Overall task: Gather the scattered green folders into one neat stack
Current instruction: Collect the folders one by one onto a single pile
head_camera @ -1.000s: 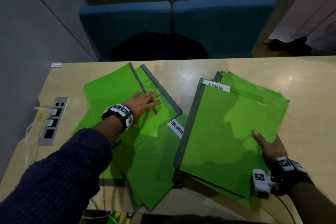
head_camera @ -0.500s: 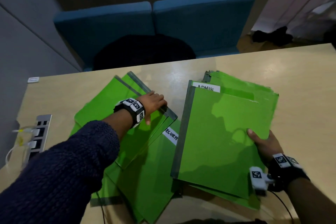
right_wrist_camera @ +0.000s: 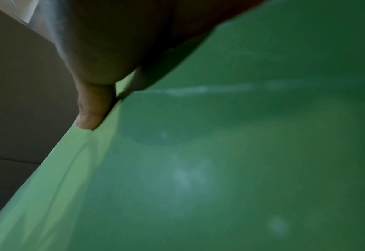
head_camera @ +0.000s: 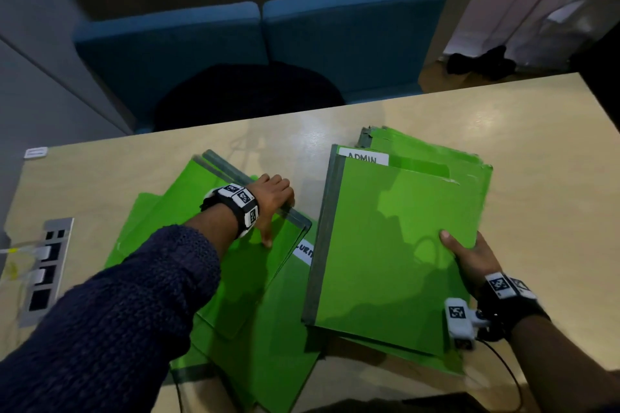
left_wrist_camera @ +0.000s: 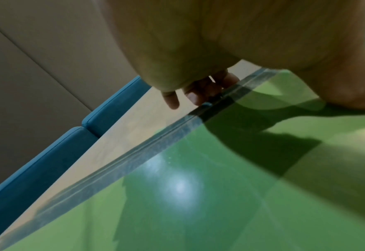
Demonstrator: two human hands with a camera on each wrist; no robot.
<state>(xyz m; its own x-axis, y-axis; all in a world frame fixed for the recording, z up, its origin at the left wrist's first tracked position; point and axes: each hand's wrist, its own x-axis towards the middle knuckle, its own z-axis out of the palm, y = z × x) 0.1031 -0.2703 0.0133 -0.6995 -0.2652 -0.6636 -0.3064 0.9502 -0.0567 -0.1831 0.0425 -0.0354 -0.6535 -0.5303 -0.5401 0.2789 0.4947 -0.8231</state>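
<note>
Two green folders with grey spines (head_camera: pixel 188 204) lie skewed on the left of the table. My left hand (head_camera: pixel 275 201) grips their spine edge, fingers curled over it and thumb on the cover. In the left wrist view my fingertips (left_wrist_camera: pixel 198 95) hook over the grey spine (left_wrist_camera: pixel 134 161). More green folders (head_camera: pixel 268 345) lie beneath, one with a white label (head_camera: pixel 303 253). To the right sits a thicker stack of green folders (head_camera: pixel 396 238), one labelled ADMIN (head_camera: pixel 364 156). My right hand (head_camera: pixel 466 251) holds the stack's right edge, the thumb (right_wrist_camera: pixel 91 110) on the top cover (right_wrist_camera: pixel 220 152).
The pale wooden table (head_camera: pixel 536 161) has a socket panel (head_camera: pixel 47 271) with plugs at its left edge. Blue seats (head_camera: pixel 335 37) and a dark round chair back (head_camera: pixel 248 94) stand beyond the far edge. A grey wall is at the left.
My left hand went from lying flat on the left folders to their spine edge, and its fingers curled over it. The two folders have drawn closer together. My right hand keeps its hold.
</note>
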